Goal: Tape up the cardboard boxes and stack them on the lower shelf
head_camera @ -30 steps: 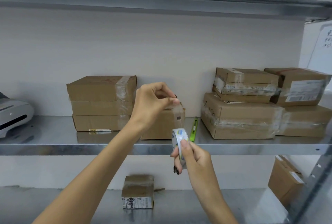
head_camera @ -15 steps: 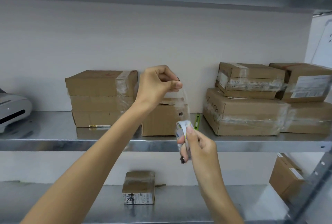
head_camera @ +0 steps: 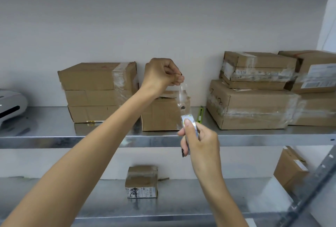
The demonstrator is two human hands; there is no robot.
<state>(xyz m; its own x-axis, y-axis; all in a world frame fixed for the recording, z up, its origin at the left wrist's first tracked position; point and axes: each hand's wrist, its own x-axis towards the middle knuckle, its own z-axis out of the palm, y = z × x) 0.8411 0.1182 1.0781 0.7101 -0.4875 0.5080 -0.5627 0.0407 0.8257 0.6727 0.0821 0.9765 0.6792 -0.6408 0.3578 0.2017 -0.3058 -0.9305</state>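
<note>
More tape between left hand, right hand

text: none legible | right box label: blurred | lower small box print: blurred

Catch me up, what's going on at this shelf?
A person holds a strip of clear tape stretched between both hands: the left hand pinches its free end, the right hand grips the tape roll below. Just behind it, a box with a loose top flap stands on the middle shelf. A small taped box already sits on the lower shelf.
</note>
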